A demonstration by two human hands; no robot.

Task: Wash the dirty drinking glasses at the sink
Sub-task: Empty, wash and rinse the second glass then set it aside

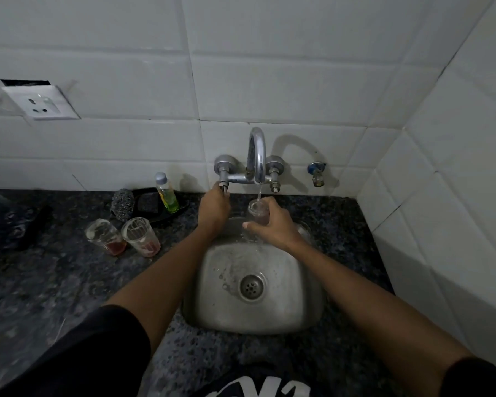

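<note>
Progress: early. Right hand (272, 224) gripped one clear tumbler (258, 212) upright under the chrome spout (257, 156), water running in; left hand (214, 209) closed on the tap handle (223, 187). Two ribbed glasses (106, 236) (141, 237) with reddish dregs waited on speckled granite, left of the steel sink (252, 319). Scrubbing judged outstanding.
</note>
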